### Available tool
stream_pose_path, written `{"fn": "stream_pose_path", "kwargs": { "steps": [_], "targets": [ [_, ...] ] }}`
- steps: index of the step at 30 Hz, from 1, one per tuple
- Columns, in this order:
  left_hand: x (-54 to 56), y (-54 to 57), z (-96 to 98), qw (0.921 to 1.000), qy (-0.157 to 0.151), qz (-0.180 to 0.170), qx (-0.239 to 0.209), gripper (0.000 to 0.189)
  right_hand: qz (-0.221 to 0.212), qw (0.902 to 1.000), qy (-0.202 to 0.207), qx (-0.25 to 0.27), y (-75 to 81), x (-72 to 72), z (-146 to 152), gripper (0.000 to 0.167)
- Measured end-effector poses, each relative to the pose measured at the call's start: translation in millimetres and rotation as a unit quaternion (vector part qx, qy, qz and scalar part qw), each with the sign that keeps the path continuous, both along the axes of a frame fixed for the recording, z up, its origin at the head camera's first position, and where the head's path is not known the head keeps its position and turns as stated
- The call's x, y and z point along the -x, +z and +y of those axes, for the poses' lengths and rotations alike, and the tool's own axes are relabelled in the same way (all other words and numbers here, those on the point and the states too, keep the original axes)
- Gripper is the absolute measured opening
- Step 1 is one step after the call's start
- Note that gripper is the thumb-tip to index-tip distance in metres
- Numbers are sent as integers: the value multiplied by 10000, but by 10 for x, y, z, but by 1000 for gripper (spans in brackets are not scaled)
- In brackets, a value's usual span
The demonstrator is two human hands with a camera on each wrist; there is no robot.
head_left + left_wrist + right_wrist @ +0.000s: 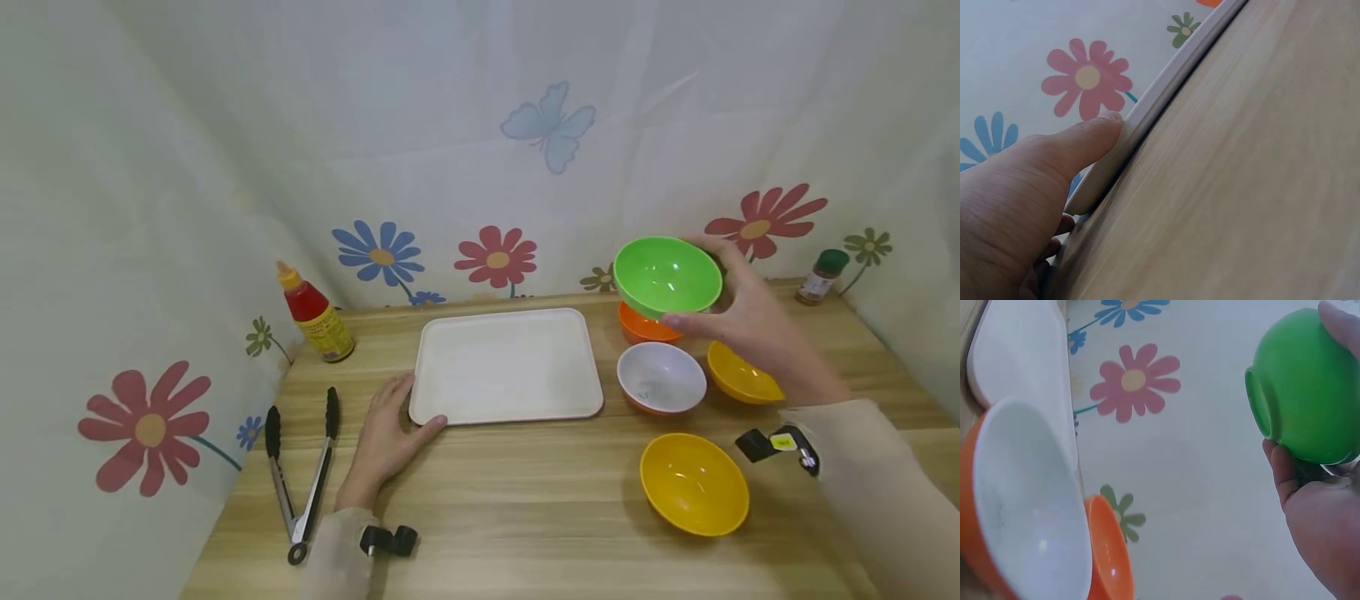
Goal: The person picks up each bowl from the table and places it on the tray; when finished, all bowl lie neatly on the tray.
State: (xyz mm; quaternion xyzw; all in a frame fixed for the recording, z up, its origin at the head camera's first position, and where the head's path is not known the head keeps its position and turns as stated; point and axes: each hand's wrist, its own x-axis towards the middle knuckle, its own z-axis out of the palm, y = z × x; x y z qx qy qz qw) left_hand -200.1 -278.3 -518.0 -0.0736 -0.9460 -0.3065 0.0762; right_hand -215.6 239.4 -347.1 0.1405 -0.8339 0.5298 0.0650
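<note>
My right hand (738,312) holds a green bowl (667,275) up over the table, its inside facing the head camera. Fingers lie behind the bowl and the thumb is at its near rim. In the right wrist view the bowl's foot ring and outer wall show. Under it in the head view is an orange bowl (647,327), partly hidden. At the near left corner of a white rectangular tray (510,367), my left hand (386,437) grips the edge. Its thumb presses the front rim while the other fingers curl at the left side, partly hidden in the left wrist view.
A white-lined orange bowl (662,379), a yellow bowl (738,375) and a nearer yellow bowl (693,483) stand on the right. Tongs (300,500) lie at left, below a red sauce bottle (318,321). A green-capped jar (821,277) is at back right, before the flowered curtain (420,125).
</note>
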Motion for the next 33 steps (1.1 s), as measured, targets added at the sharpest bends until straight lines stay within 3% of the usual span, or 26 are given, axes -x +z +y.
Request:
{"fn": "stream_pose_path", "kwargs": {
  "steps": [11,26,33],
  "targets": [
    [-19,-17,18,10000,-40,-13,22,102,331,9926,814,841,111,360,-576,99],
    [-15,-8,-7,10000,-6,-14,34,103,-25,9874,1074,1161,96,647,-1001,101],
    [-6,7,11,10000,13,-59,9,102,-32,9861,1268,1069,59,771,-1168,101]
  ]
}}
